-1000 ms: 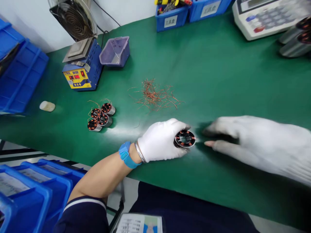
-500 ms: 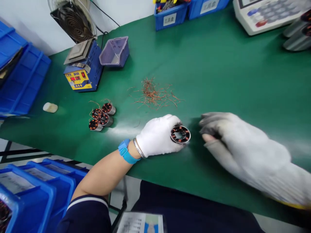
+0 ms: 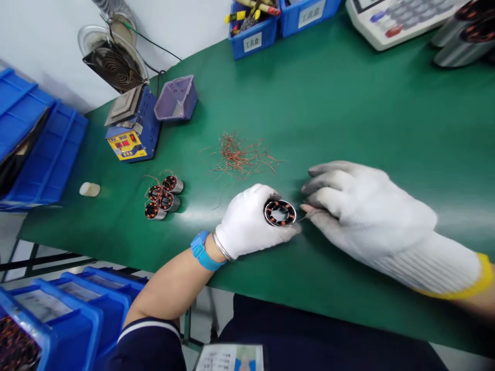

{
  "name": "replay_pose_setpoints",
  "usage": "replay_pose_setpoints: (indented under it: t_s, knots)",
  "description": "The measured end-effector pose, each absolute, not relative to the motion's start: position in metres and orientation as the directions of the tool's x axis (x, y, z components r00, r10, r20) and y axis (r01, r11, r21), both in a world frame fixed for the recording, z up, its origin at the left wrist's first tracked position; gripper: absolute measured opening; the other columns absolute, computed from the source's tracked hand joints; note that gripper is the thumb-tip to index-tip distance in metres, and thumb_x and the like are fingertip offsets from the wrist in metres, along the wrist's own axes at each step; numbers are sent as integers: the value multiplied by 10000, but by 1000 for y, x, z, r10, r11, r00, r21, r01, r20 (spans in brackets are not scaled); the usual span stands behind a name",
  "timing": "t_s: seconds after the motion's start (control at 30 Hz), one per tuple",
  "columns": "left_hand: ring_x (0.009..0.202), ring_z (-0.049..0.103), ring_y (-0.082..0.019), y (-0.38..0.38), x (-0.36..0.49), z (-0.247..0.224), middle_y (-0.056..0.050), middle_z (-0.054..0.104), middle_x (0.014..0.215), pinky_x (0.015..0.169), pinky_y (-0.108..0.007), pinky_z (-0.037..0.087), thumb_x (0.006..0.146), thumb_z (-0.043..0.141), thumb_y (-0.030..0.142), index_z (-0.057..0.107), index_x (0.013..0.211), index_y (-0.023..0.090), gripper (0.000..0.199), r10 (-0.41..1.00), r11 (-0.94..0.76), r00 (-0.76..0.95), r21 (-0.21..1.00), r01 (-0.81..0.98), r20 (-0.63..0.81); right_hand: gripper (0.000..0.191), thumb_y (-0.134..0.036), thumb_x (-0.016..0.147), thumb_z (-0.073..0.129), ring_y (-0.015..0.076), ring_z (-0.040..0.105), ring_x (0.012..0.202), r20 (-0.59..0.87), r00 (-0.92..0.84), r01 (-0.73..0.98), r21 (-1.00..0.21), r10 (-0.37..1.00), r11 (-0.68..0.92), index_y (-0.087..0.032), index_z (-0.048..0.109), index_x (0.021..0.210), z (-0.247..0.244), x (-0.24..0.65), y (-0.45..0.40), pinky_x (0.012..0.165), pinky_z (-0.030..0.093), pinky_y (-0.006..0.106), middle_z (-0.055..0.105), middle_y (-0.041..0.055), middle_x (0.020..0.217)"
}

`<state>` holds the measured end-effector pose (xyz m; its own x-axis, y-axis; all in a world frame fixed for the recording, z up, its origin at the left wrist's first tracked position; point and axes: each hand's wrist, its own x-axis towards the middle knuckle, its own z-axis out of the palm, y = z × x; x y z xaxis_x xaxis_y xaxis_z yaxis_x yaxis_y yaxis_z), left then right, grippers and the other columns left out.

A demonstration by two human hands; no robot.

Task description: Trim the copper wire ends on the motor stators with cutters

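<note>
My left hand, in a white glove, is wrapped round a metal ring-shaped part with black and copper-coloured windings inside; its open end faces up. Just right of it is my right hand, gloved with dirty fingertips. Its thumb and index finger are pinched together, and a thin wire-like piece seems to stick out from them. Beyond the hands lies a loose pile of copper wire bits. Several similar cylinders with stray copper wires stand together on the left.
On the green table are a blue device with a yellow panel, a purple tray, blue tool boxes, a keypad device and metal cylinders. A white piece lies far left; blue bins stand below.
My right hand has come closer to the ring-shaped part in my left hand, with its fingers now pinched near it. The whole view has shifted slightly.
</note>
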<state>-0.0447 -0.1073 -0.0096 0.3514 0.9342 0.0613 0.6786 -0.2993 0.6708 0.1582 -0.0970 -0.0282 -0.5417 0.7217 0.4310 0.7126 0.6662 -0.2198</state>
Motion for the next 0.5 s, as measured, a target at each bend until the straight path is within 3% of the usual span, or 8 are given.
replay_pose_setpoints:
  t_s: [0.13,0.23,0.3,0.33,0.4,0.5]
  knots:
    - [790,649,-213,-106,-48,-11,-35,658,898,710,-362,547,661,803,443,569,938,217,427,929,-298,369,669,681,38,263,-314,933,454,204,619,721,371,-521,792,-128,769,597,-169,638,813,-30,164,-102,601,482,336,674,116,1007]
    - [869,660,-241,-109,-47,-10,-60,668,963,787,-398,557,637,822,445,573,998,208,498,931,-313,358,669,675,74,395,-373,964,383,162,604,664,385,-446,829,-162,808,535,-199,616,1231,-33,162,-111,530,417,312,575,130,1370]
    - [904,662,-251,-111,-45,-10,-76,669,1003,827,-414,557,623,831,481,575,1013,204,543,927,-348,347,674,652,143,511,-416,983,318,177,632,718,298,-427,836,-231,854,498,-227,475,1432,-37,161,-115,573,432,325,552,119,1417]
    - [903,662,-247,-112,-45,-11,-77,670,1002,832,-413,556,645,817,491,576,1008,206,522,921,-370,348,672,641,175,518,-441,985,295,196,642,752,201,-437,837,-266,877,478,-231,491,1417,-38,161,-114,602,438,336,607,108,1344]
    - [880,661,-229,-113,-43,-13,-69,674,967,818,-397,556,739,750,442,575,987,210,381,901,-419,378,656,628,214,490,-502,974,278,224,638,753,-16,-464,842,-317,885,436,-241,630,1191,-38,162,-110,622,426,356,703,78,1066]
    - [875,650,-214,-112,-44,-15,-77,667,949,806,-379,554,817,642,315,578,987,198,216,852,-506,459,615,604,250,490,-571,943,265,195,585,636,-219,-508,825,-403,833,397,-249,609,811,-28,167,-100,562,388,330,655,28,751]
